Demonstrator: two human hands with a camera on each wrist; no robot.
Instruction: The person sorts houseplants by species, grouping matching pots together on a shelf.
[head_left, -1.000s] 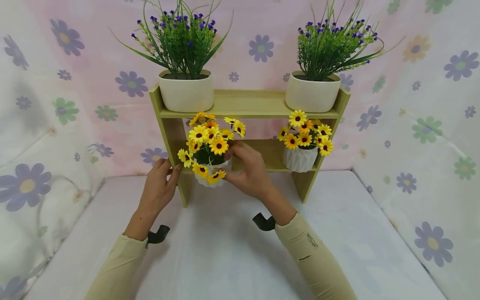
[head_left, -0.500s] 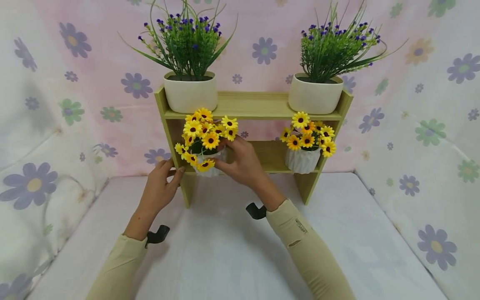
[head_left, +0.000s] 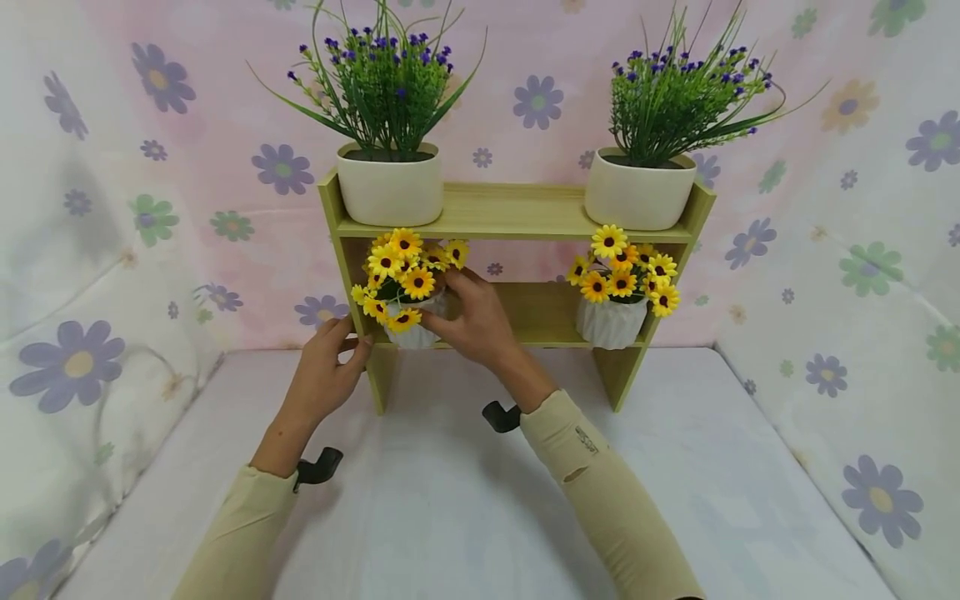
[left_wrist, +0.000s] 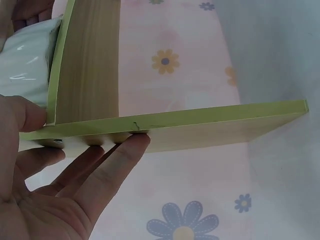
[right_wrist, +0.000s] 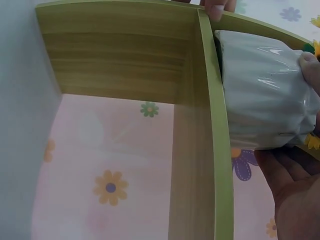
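A white ribbed pot of yellow sunflowers (head_left: pixel 406 275) stands at the left end of the lower board of a light green wooden shelf (head_left: pixel 510 218). My right hand (head_left: pixel 471 321) grips this pot from its right side, and in the right wrist view the fingers (right_wrist: pixel 295 185) wrap the glossy white pot (right_wrist: pixel 265 95) against the shelf's upright (right_wrist: pixel 202 150). My left hand (head_left: pixel 327 373) holds the shelf's left side panel (left_wrist: pixel 165 125), thumb on one face and fingers (left_wrist: pixel 107 167) on the other. The pot's base is hidden behind my hand.
A second sunflower pot (head_left: pixel 613 318) stands at the lower board's right end. Two cream pots of purple-flowered greenery (head_left: pixel 390 185) (head_left: pixel 639 193) sit on the top board. The shelf stands on a white cloth-covered surface (head_left: pixel 465 517), with floral cloth (head_left: pixel 112 250) behind and at both sides.
My right hand has carried the sunflower pot up and back, from in front of the shelf onto the lower board's left end. The left hand has stayed on the side panel.
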